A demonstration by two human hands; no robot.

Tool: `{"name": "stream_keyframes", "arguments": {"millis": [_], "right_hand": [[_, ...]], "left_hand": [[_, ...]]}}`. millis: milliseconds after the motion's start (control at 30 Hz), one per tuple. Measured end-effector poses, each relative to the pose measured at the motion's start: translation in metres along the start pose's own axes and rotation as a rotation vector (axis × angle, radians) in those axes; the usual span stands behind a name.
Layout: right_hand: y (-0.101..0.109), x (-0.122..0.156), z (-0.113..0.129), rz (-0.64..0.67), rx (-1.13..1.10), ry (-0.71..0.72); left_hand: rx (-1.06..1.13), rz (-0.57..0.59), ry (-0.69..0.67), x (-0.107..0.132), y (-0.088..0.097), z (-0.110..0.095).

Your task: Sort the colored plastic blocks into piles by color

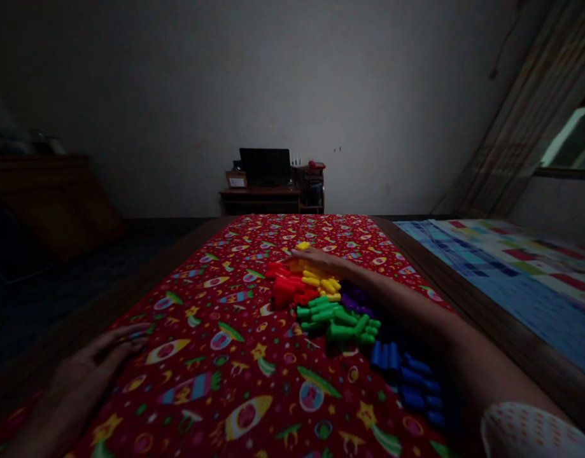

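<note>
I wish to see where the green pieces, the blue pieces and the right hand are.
Green pieces (341, 317): head view, middle of the pile.
Blue pieces (415, 380): head view, middle of the group.
Right hand (316, 258): head view, back of the hand.

The left hand (84, 375) is low and close, with its fingers a little bent and pointing right. The right arm (416, 312) is bare and reaches far out. The right hand (317, 258) has its back up, fingers pointing left.
</note>
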State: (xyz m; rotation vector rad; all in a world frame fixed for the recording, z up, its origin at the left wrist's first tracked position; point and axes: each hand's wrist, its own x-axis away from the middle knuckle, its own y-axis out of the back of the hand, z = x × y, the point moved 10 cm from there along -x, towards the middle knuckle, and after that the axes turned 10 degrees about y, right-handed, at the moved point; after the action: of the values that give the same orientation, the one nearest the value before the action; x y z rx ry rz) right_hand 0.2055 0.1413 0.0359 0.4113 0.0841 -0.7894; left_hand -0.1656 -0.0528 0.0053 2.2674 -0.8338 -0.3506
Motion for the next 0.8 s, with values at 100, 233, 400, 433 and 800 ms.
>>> {"name": "stream_keyframes", "arguments": {"millis": [100,233,400,433,800], "right_hand": [[-0.018,0.001,0.031,-0.022,0.057,0.083],[0.033,0.051,0.060,-0.284,0.096,0.123],[0.120,0.208,0.036,-0.703,0.222,-0.052],[0.128,0.243,0.028,-0.803,0.255,-0.096],[0.086,0.272,-0.016,-0.900,0.245,-0.152]], "left_hand": [[0.106,0.064,0.014,0.023,0.003,-0.020],[0.171,0.121,-0.034,0.036,0.003,-0.035],[0.044,0.271,-0.404,0.030,-0.042,-0.090],[0.012,0.329,-0.515,0.031,-0.063,-0.111],[-0.195,0.799,-1.144,0.088,-0.289,-0.288]]}}
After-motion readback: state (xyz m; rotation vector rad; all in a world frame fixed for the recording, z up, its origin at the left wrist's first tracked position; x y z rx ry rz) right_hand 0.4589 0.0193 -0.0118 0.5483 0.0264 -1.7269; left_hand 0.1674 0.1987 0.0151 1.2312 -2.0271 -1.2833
